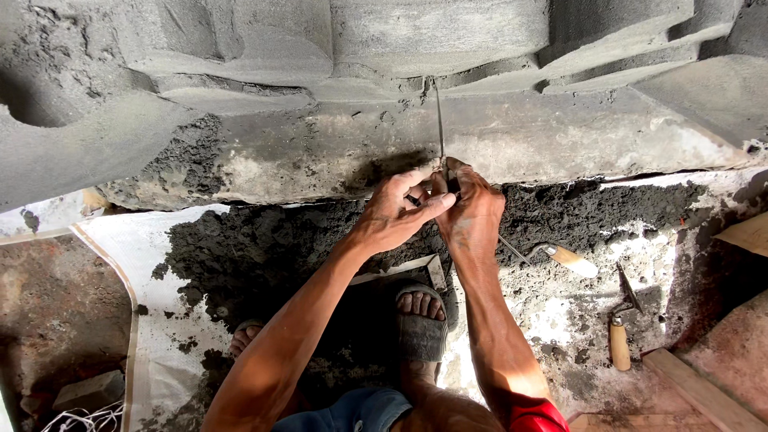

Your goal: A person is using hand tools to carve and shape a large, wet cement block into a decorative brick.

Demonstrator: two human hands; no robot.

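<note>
Both hands meet at about 12 o'clock from the person's body, just under the edge of the grey cement moulding (pixel 448 152); the left hand (pixel 398 214) has its fingers pressed together, thumb and forefinger pinching a thin dark tool or nail (pixel 416 201); the right hand (pixel 470 210) is closed too, pinching the lower end of a taut string (pixel 438 120) that runs straight up to a notch in the moulding. Whether the string is already tied to the tool, I cannot tell. Below the hands lies a heap of dark wet mortar (pixel 264 248) on a white sheet (pixel 152 264); at 3 o'clock from the hands a small trowel with pale handle (pixel 560 256) rests on the floor; a second small tool with wooden handle (pixel 620 324) lies further at 4 o'clock. In my judgement the string must be kept tight and vertical while it is held; the fingers should stay close to the moulding edge; a sandalled foot (pixel 420 320) stands near the mortar.
</note>
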